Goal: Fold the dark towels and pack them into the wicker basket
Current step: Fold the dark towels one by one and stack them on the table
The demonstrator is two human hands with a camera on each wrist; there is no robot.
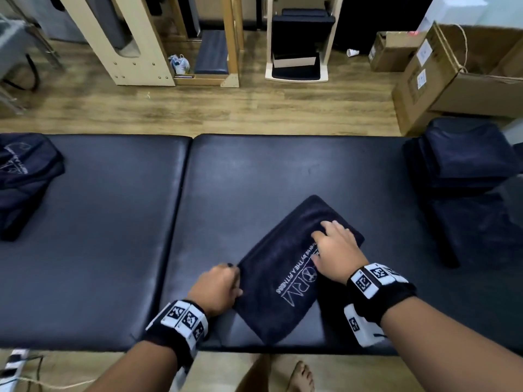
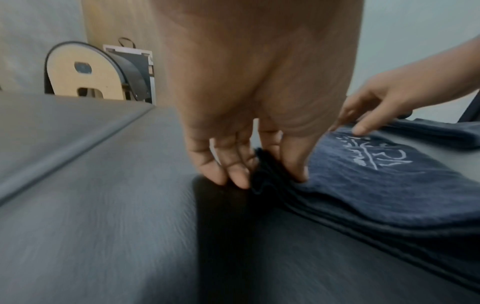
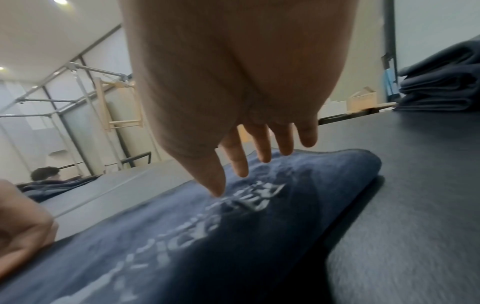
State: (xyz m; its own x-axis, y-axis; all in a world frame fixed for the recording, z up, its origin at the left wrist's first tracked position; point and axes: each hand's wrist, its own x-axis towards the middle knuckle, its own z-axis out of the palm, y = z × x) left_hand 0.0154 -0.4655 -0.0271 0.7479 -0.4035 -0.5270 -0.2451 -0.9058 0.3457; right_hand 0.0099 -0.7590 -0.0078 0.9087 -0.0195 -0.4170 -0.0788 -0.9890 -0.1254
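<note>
A folded dark towel (image 1: 285, 250) with white lettering lies slantwise on the black padded table (image 1: 113, 222), near its front edge. My left hand (image 1: 233, 274) pinches the towel's left edge. In the left wrist view the thumb (image 2: 296, 164) sits on top of the towel (image 2: 376, 189) and the fingers (image 2: 226, 166) are outside the layered edge. My right hand (image 1: 325, 230) rests flat on the towel's far half with straight, spread fingers (image 3: 262, 148); the thumb tip touches the cloth (image 3: 233, 236). No wicker basket is in view.
A stack of folded dark towels (image 1: 464, 162) stands at the table's right end, also seen from the right wrist (image 3: 441, 82). Crumpled dark towels (image 1: 22, 179) lie at the left end. Cardboard boxes (image 1: 452, 80) and wooden equipment (image 1: 135, 46) stand on the floor beyond.
</note>
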